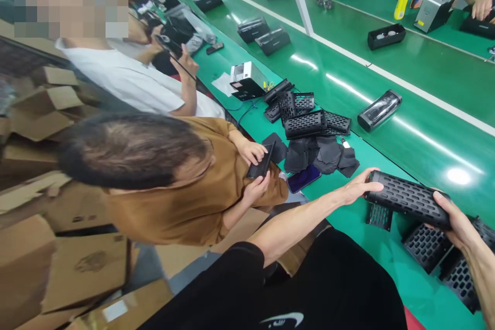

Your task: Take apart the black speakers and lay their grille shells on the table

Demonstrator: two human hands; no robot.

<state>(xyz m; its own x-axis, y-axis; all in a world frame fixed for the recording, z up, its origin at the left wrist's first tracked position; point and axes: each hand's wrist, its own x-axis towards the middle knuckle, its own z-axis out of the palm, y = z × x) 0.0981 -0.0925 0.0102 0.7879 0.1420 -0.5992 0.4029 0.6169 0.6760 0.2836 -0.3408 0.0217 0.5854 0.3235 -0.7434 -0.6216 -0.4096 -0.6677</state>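
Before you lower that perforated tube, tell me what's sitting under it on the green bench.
Grille panels are in the way: a small black grille panel lies on the green bench right below the black perforated tube held by your left hand and right hand, and a larger grille panel lies below its right end.

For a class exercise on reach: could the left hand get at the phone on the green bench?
Probably yes: the phone lies close to the left hand, nothing between them, though that hand must first release the black tube.
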